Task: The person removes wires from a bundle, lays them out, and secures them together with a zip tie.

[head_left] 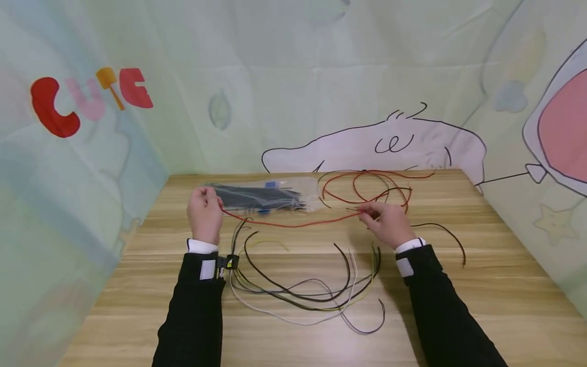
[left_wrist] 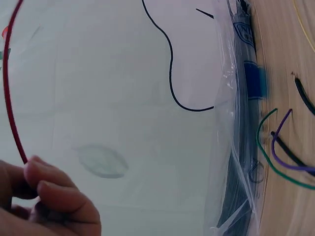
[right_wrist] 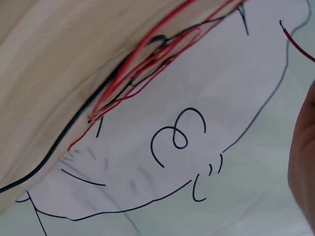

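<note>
A single red wire (head_left: 293,226) spans between my two hands above the table, sagging slightly in the middle. My left hand (head_left: 205,214) pinches its left end between thumb and curled fingers; in the left wrist view the wire (left_wrist: 7,83) rises from those fingertips. With thumb and fingers, my right hand (head_left: 389,221) pinches the wire near its other end. The right wrist view has a bare wire tip (right_wrist: 281,23) poking past the right hand (right_wrist: 302,162), whose fingertips are out of that frame.
Behind the hands lies a clear plastic bag (head_left: 312,192) of dark thin strips. Red and black wires (head_left: 390,172) lie coiled at the back right. Nearer, a bundle of black, yellow, white and grey wires (head_left: 293,322) is held by a black strap (head_left: 232,262).
</note>
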`<move>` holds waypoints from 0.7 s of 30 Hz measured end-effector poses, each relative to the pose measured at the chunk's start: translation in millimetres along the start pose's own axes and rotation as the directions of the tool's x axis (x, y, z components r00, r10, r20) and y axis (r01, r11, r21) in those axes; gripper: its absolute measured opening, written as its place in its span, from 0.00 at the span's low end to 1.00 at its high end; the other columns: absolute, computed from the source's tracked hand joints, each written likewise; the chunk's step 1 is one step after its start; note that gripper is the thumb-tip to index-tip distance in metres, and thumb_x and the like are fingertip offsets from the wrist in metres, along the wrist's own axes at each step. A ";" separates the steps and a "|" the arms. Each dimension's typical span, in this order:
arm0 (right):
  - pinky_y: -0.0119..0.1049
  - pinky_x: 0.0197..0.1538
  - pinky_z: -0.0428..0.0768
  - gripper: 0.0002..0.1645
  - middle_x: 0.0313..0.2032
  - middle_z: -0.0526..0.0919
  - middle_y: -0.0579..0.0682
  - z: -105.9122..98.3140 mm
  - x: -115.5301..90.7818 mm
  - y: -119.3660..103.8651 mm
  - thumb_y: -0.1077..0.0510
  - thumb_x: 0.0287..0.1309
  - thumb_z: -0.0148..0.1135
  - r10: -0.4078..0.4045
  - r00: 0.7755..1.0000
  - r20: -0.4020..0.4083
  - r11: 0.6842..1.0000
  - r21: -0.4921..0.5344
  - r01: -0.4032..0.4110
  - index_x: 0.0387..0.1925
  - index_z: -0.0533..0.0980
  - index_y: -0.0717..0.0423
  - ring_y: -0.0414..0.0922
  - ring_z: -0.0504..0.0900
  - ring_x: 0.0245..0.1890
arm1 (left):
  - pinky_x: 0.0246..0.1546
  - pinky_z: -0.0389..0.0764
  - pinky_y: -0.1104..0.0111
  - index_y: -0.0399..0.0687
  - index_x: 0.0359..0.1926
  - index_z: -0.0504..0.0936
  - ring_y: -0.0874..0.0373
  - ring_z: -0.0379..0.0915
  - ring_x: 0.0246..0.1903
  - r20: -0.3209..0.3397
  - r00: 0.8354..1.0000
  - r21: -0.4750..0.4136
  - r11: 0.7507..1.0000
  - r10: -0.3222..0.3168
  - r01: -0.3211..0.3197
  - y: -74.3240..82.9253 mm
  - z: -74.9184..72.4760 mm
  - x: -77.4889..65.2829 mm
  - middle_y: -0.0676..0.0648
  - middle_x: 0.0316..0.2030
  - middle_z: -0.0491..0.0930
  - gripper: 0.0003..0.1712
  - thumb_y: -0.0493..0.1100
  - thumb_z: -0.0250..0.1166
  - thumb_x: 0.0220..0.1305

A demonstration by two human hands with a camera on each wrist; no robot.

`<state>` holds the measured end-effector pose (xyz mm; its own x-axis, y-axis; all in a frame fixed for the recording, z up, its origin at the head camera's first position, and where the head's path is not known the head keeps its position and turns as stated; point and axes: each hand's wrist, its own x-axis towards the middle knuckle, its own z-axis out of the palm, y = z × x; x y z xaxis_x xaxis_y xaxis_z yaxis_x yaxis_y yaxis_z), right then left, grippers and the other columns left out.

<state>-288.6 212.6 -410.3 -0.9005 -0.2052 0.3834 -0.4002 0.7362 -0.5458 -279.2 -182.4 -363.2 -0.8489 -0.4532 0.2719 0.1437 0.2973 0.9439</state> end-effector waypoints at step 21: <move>0.33 0.27 0.74 0.11 0.24 0.80 0.41 -17.9 -14.3 -63.2 0.71 0.57 0.62 -0.038 0.743 0.668 0.997 0.080 -0.021 0.29 0.83 0.52 0.38 0.75 0.23 | 0.25 0.67 0.65 0.36 0.35 0.81 0.55 0.67 0.22 0.654 0.750 0.563 0.724 -0.096 -0.399 -12.1 2.0 -5.6 0.46 0.25 0.76 0.13 0.37 0.56 0.77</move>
<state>-247.4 180.6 -367.9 -0.7678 -0.6114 -0.1915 -0.3937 0.6860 -0.6119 -277.1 -181.8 -376.5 -0.9834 0.1811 -0.0086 0.1560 0.8690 0.4695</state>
